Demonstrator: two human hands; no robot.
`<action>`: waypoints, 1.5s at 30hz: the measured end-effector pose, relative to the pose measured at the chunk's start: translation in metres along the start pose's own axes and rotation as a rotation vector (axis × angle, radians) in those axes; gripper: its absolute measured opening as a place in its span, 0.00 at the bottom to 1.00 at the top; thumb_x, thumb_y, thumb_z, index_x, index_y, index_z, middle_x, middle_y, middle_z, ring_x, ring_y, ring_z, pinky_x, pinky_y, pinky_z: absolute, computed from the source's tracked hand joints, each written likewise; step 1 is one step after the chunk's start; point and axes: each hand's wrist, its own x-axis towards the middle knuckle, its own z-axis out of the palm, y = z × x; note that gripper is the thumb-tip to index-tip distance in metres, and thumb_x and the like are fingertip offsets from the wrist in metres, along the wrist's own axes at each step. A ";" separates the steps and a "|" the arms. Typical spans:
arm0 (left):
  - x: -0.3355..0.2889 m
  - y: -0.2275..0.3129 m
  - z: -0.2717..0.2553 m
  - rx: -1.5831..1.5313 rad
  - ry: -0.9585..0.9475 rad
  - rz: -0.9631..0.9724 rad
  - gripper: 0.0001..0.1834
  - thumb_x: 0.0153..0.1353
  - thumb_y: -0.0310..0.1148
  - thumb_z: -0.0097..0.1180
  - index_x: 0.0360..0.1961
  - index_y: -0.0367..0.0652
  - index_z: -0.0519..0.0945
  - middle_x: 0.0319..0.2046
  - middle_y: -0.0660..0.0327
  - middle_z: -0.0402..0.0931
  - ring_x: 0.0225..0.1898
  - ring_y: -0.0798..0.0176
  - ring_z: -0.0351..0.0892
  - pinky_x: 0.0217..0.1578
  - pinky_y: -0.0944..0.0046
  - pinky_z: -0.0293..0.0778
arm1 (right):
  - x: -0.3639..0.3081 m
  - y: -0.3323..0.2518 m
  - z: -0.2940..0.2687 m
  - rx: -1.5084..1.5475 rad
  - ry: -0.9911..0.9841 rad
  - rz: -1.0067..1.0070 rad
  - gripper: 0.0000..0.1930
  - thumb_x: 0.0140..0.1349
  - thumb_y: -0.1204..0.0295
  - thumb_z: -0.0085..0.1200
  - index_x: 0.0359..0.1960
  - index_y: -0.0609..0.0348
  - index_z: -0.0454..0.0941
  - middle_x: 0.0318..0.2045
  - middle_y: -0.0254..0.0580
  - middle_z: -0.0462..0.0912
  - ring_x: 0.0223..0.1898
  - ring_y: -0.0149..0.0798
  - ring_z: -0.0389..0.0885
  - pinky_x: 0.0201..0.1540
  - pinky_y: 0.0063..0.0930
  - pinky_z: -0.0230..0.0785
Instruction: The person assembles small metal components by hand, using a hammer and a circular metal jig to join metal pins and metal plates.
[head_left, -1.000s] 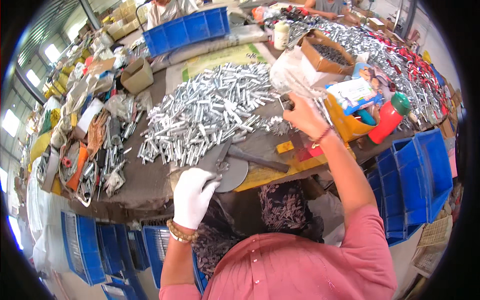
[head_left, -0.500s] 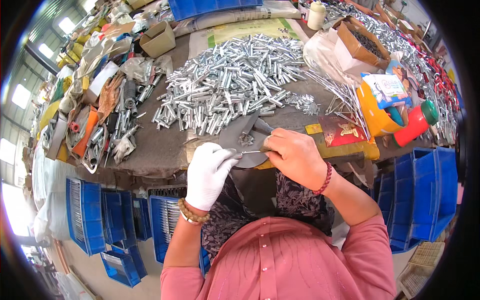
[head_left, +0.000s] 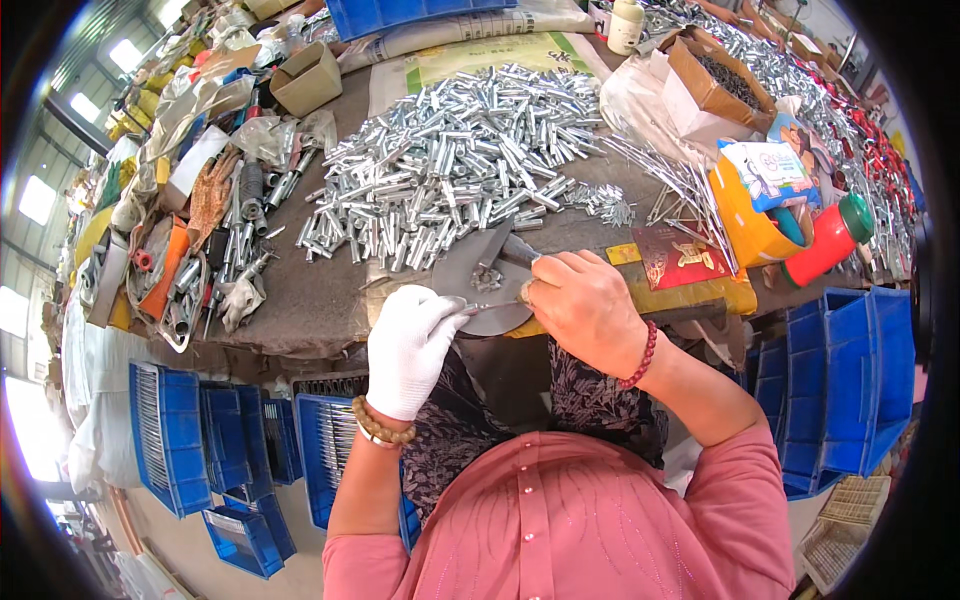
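Note:
My left hand (head_left: 408, 352), in a white knitted glove, pinches one end of a thin metal rod (head_left: 496, 305). The bare fingers of my right hand (head_left: 590, 312) close round its other end, so only a short middle stretch shows. Both hands are at the table's near edge, over a dark grey round plate (head_left: 452, 268). On that plate lie a few small metal pieces (head_left: 487, 278) and a flat dark bar (head_left: 488, 244). Just beyond spreads a big pile of silver metal tubes (head_left: 450, 165), with a smaller heap of short pieces (head_left: 603, 204) at its right.
Tools and rags (head_left: 215, 235) crowd the table's left. At right lie long thin rods (head_left: 680, 190), a red booklet (head_left: 682, 257), a yellow container (head_left: 752, 232) and a red bottle with a green cap (head_left: 828, 240). Blue bins (head_left: 180, 435) stand below, left and right.
The whole view has shifted slightly left. My hands keep their grip on the rod, its angle a little changed, and stay over the round plate.

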 end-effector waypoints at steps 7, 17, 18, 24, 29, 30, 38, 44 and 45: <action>0.000 -0.003 0.000 -0.032 -0.006 0.013 0.08 0.61 0.28 0.68 0.41 0.41 0.91 0.36 0.56 0.82 0.41 0.52 0.82 0.45 0.57 0.77 | 0.002 0.003 0.001 0.000 -0.007 -0.057 0.01 0.56 0.74 0.60 0.30 0.53 0.82 0.33 0.34 0.76 0.38 0.39 0.80 0.44 0.36 0.71; 0.001 -0.001 0.007 0.004 0.025 0.075 0.08 0.60 0.25 0.68 0.42 0.39 0.89 0.36 0.55 0.81 0.41 0.52 0.82 0.45 0.58 0.77 | 0.003 0.007 0.009 0.033 0.005 -0.081 0.02 0.55 0.73 0.59 0.29 0.50 0.81 0.34 0.34 0.76 0.39 0.40 0.80 0.43 0.37 0.71; -0.002 -0.002 0.006 0.002 0.033 0.065 0.08 0.60 0.25 0.69 0.42 0.39 0.89 0.35 0.55 0.80 0.41 0.52 0.81 0.45 0.58 0.77 | 0.004 0.005 0.012 0.037 -0.003 -0.087 0.02 0.54 0.73 0.59 0.29 0.50 0.80 0.34 0.33 0.76 0.39 0.40 0.80 0.43 0.37 0.71; -0.005 0.001 0.002 0.016 0.043 0.039 0.10 0.59 0.23 0.70 0.42 0.39 0.89 0.36 0.55 0.79 0.39 0.53 0.81 0.43 0.59 0.77 | -0.008 0.034 -0.004 -0.030 0.263 0.089 0.06 0.57 0.70 0.67 0.31 0.51 0.81 0.32 0.37 0.78 0.37 0.45 0.83 0.40 0.41 0.78; -0.004 0.001 0.005 0.005 0.037 0.038 0.10 0.59 0.24 0.71 0.42 0.39 0.89 0.36 0.56 0.80 0.39 0.53 0.82 0.42 0.59 0.77 | -0.044 0.112 -0.042 -0.191 0.149 0.487 0.09 0.57 0.71 0.70 0.35 0.59 0.83 0.36 0.45 0.82 0.39 0.53 0.85 0.40 0.46 0.78; -0.003 0.001 0.006 0.010 0.043 0.042 0.10 0.59 0.24 0.72 0.42 0.39 0.89 0.36 0.56 0.80 0.39 0.53 0.82 0.42 0.59 0.77 | -0.047 0.117 -0.043 -0.195 0.125 0.496 0.09 0.57 0.71 0.70 0.34 0.60 0.83 0.36 0.45 0.82 0.39 0.53 0.85 0.41 0.46 0.78; -0.004 -0.004 0.008 0.009 0.074 0.084 0.14 0.54 0.24 0.75 0.43 0.43 0.89 0.35 0.55 0.80 0.38 0.51 0.81 0.41 0.56 0.78 | -0.044 0.117 -0.034 -0.156 0.072 0.536 0.10 0.56 0.69 0.71 0.32 0.60 0.83 0.36 0.45 0.82 0.40 0.53 0.86 0.42 0.45 0.78; -0.005 -0.002 0.008 0.011 0.064 0.063 0.11 0.57 0.22 0.72 0.43 0.39 0.89 0.36 0.56 0.80 0.39 0.53 0.81 0.43 0.59 0.77 | -0.043 0.116 -0.032 -0.169 0.024 0.502 0.10 0.58 0.68 0.70 0.32 0.60 0.83 0.36 0.44 0.81 0.40 0.53 0.85 0.42 0.45 0.78; -0.004 -0.002 0.008 0.009 0.062 0.068 0.12 0.57 0.22 0.72 0.43 0.39 0.89 0.36 0.56 0.80 0.39 0.53 0.81 0.43 0.59 0.77 | -0.043 0.115 -0.033 -0.178 0.007 0.495 0.09 0.58 0.68 0.70 0.32 0.60 0.83 0.36 0.45 0.81 0.40 0.53 0.85 0.42 0.46 0.78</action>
